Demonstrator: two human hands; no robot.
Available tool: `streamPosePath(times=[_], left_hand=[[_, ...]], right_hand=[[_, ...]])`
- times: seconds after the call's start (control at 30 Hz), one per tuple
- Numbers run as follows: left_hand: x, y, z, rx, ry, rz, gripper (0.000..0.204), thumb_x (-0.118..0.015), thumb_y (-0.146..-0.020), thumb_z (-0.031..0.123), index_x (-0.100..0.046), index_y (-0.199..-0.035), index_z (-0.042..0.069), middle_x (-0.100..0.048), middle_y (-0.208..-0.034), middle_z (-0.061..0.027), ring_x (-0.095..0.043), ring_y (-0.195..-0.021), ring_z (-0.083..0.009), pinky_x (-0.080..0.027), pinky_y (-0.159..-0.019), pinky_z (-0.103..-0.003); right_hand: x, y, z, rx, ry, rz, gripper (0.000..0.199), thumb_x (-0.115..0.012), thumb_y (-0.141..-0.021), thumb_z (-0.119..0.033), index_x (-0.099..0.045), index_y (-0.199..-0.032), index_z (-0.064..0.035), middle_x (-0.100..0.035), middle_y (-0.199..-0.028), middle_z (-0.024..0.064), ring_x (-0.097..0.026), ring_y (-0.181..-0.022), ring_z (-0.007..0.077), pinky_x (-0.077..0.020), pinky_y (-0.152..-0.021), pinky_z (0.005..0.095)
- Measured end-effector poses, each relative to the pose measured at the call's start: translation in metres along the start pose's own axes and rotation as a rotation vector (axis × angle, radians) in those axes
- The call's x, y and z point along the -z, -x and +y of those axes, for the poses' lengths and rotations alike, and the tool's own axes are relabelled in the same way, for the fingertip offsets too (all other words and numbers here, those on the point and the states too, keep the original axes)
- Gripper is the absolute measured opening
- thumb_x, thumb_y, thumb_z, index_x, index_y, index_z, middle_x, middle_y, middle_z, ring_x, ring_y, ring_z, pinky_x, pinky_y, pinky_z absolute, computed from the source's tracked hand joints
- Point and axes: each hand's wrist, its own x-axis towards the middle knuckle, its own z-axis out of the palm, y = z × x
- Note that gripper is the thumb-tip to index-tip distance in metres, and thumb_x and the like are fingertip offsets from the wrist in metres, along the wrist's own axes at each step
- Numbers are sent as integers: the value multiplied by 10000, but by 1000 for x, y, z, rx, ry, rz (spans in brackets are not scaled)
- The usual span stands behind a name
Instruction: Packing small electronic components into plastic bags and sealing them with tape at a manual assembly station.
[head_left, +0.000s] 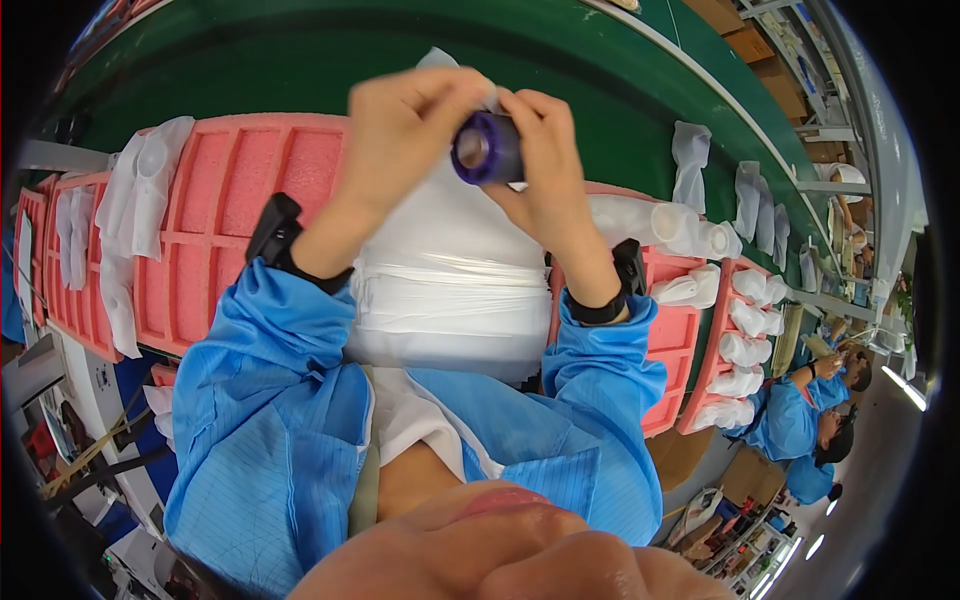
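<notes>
My right hand (550, 165) is wrapped round a dark cylinder with a purple ring at its open end (490, 150), held tilted above the work surface. Close beside its upper edge is my left hand (410, 130), its fingers curled in a pinch and slightly blurred. What those fingertips hold is hidden, though a bit of white material shows between the two hands. Under both hands lies a thick stack of thin white sheets (450, 300), and a pale corner (437, 58) sticks up behind my left hand.
Pink divided foam trays (235, 190) flank the stack on a green bench (620, 110). White wrapped pieces lie on the left tray (152, 185), on the right tray (745, 350) and along the bench (690, 165). Other people in blue (790, 410) sit at far right.
</notes>
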Motion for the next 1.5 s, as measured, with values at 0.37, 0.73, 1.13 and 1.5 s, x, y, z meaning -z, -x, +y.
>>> streamPosePath(times=[0.37, 0.73, 1.13, 1.5], left_hand=[[-16, 28, 11, -383, -113, -28, 172, -617, -821, -15, -692, -972, 21, -683, -833, -79, -617, -671, -111, -473, -594, -205], [-23, 25, 18, -276, 26, -64, 189, -671, -723, -26, -679, -902, 35, -637, -844, -79, -635, -647, -147, -511, -587, -227], [-19, 21, 8, -296, -173, -83, 138, -723, -711, 64, -665, -837, 60, -587, -697, -46, -572, -567, -142, -451, -511, -241], [-20, 16, 5, -279, -267, -244, 445, -747, -668, 88, -611, -1088, 141, -599, -950, -57, -611, -776, -230, -498, -631, -299]], right_hand=[[-7, 4, -13, -110, 120, 22, 925, -796, -577, -20, -320, -1369, 23, -439, -1137, 194, -584, -861, 350, -533, -637, 384], [-5, 4, 6, -117, 229, 254, 771, -769, -570, 39, -409, -1250, -9, -484, -1081, 168, -552, -905, 326, -504, -696, 353], [-11, 4, -3, -161, 291, 196, 782, -781, -556, -8, -406, -1241, 10, -443, -1105, 189, -561, -907, 336, -516, -669, 357], [-6, 2, 2, -616, -395, 338, 617, -738, -655, -28, -433, -1190, 11, -490, -1158, 132, -521, -1039, 223, -459, -844, 312]])
